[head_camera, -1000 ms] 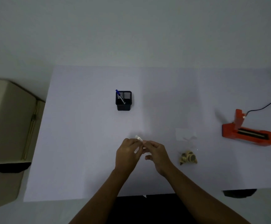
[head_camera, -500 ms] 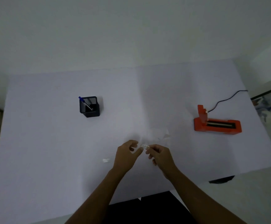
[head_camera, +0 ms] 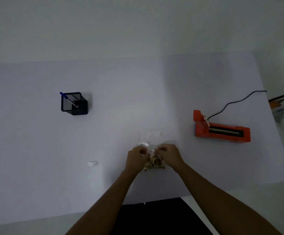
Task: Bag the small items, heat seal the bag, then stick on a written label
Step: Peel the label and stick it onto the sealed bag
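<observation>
Left hand (head_camera: 136,158) and right hand (head_camera: 169,155) nearly touch, fingers curled, forearms converging.

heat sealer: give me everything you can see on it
The heat sealer is a long, low orange box, plastic by its look, lying flat on the right side of the white table. A black strip with a thin pale line runs along its top. At its left end an orange block stands up, with a small white piece on it. A black cable leaves that end and runs to the table's far right edge. The left hand and right hand are well clear of it.
</observation>
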